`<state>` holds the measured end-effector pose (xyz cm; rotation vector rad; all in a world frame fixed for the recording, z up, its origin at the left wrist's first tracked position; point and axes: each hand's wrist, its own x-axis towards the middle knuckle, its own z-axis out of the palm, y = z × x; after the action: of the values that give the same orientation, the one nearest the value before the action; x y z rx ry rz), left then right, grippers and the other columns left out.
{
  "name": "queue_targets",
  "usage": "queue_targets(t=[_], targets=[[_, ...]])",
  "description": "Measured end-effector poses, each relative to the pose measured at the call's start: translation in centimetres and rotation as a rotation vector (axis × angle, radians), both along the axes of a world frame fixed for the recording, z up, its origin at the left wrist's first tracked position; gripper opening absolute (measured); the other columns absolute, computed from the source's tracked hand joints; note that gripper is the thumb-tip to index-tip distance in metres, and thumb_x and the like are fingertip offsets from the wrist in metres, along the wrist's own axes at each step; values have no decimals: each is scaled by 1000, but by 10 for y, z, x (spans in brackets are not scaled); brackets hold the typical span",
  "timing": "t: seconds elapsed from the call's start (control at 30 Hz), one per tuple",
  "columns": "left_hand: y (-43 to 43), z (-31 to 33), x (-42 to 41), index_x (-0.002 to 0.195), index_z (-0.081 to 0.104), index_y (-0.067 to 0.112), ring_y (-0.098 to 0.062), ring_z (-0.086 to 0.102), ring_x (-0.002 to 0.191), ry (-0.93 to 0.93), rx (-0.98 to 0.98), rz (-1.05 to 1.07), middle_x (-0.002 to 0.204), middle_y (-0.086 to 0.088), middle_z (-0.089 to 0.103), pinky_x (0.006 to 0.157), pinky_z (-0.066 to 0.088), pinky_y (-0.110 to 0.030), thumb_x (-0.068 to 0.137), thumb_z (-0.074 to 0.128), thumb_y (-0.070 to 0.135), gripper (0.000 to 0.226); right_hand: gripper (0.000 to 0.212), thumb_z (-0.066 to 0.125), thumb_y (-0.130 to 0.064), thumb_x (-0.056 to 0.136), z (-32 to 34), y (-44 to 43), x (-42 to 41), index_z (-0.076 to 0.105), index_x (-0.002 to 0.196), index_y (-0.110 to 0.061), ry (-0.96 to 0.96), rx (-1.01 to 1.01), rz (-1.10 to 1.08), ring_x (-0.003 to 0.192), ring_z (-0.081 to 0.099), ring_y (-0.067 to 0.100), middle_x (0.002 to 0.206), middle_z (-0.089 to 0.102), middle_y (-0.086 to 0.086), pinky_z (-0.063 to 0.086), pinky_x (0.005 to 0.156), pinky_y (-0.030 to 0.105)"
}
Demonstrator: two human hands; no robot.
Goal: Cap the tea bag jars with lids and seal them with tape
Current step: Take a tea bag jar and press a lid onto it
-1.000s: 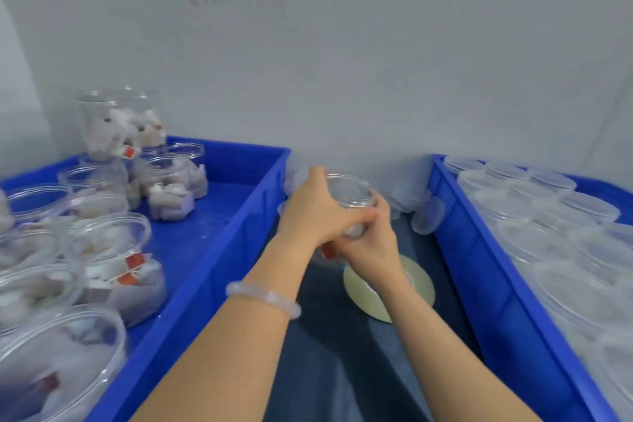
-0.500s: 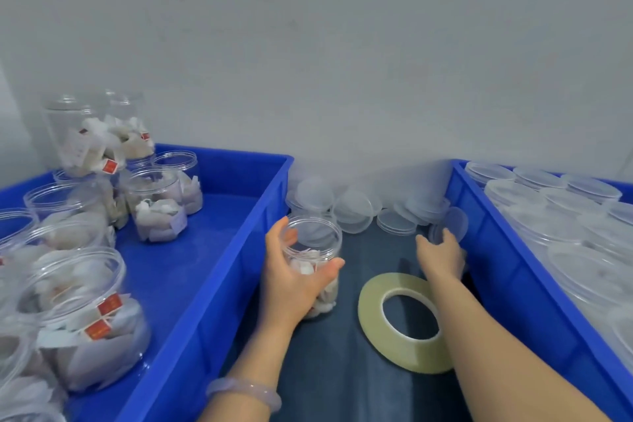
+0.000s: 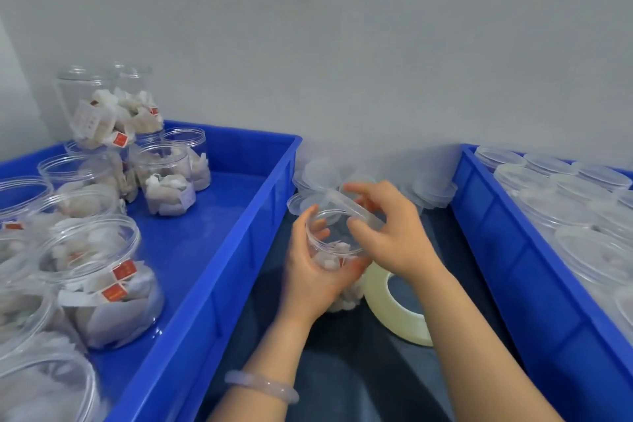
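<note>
A clear plastic jar (image 3: 334, 250) with tea bags inside stands on the dark mat between two blue bins. My left hand (image 3: 308, 270) grips the jar's side from the left. My right hand (image 3: 387, 226) pinches a clear lid (image 3: 346, 204) and holds it tilted over the jar's open mouth, its far edge raised. A roll of pale tape (image 3: 390, 305) lies flat on the mat just right of the jar, partly under my right wrist.
The left blue bin (image 3: 219, 277) holds several open jars of tea bags (image 3: 99, 281). The right blue bin (image 3: 507, 250) holds several capped jars (image 3: 589, 250). Loose clear lids (image 3: 435, 190) lie piled against the grey wall behind the jar.
My right hand went to the loose lids at the back right, took one, and brought it over the jar. My left hand has kept its hold on the jar.
</note>
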<state>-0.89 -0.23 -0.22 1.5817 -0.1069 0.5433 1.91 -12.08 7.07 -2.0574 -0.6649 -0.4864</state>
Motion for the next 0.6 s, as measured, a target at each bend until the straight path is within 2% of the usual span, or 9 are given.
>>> queue_targets(t=[0.07, 0.13, 0.2, 0.27, 0.33, 0.4, 0.43, 0.5, 0.6], targets=[[0, 2, -2, 124, 46, 44, 0, 62, 106, 6, -22, -7, 115, 14, 64, 80, 53, -18, 51, 82, 40, 81, 35, 56, -27, 68, 4, 5, -11, 56, 102, -34, 86, -86, 95, 96, 46, -5, 102, 47, -12, 33, 79, 3], [1, 6, -4, 116, 51, 44, -3, 65, 101, 3, -3, -11, 109, 15, 67, 74, 55, -20, 54, 82, 34, 70, 30, 61, -39, 70, 8, 8, -13, 50, 98, -36, 151, -205, 127, 109, 41, -6, 117, 41, -19, 31, 80, 6], [1, 7, -3, 116, 52, 30, -11, 66, 101, -12, 22, -4, 108, 5, 67, 78, 57, -31, 57, 80, 32, 66, 37, 68, -51, 71, 12, 11, -12, 46, 96, -37, 169, -303, 107, 103, 47, -1, 109, 47, -23, 35, 75, 15], [-2, 11, 0, 117, 51, 18, -15, 65, 101, 11, 69, -10, 107, -2, 65, 82, 55, -34, 56, 73, 41, 69, 46, 69, -55, 72, 8, 15, -13, 50, 108, -35, 116, -361, 23, 99, 49, 10, 108, 54, -18, 40, 77, 25], [-3, 13, 4, 118, 48, 8, -13, 63, 99, 58, 142, -10, 105, -3, 63, 82, 52, -23, 54, 61, 55, 80, 52, 68, -51, 75, 2, 19, -16, 53, 123, -37, 34, -358, -53, 110, 48, 15, 123, 54, -15, 41, 86, 30], [-2, 13, 1, 118, 47, 10, -5, 61, 93, 64, 227, 31, 101, 4, 62, 73, 44, -9, 52, 56, 60, 83, 52, 68, -49, 78, -2, 20, -18, 55, 128, -40, -21, -338, -64, 115, 46, 16, 130, 51, -14, 39, 87, 29], [-1, 14, 0, 118, 47, 13, -1, 61, 91, 51, 229, 41, 101, 7, 62, 70, 43, -7, 52, 59, 59, 81, 51, 68, -48, 79, -3, 20, -18, 56, 128, -41, -35, -328, -56, 117, 45, 15, 132, 50, -13, 39, 88, 29], [3, 14, 2, 117, 51, 16, -1, 63, 92, 34, 175, 14, 103, 6, 64, 72, 49, -13, 56, 72, 46, 71, 49, 70, -46, 76, -4, 15, -18, 59, 124, -42, -25, -295, -29, 119, 44, 12, 132, 49, -14, 40, 93, 33], [9, 13, 8, 116, 56, 5, -24, 67, 98, 25, 152, -81, 104, -9, 67, 78, 56, -40, 64, 80, 23, 60, 49, 65, -49, 68, 5, 7, -15, 63, 117, -44, 56, -281, 40, 116, 47, 6, 123, 50, -21, 40, 98, 33]])
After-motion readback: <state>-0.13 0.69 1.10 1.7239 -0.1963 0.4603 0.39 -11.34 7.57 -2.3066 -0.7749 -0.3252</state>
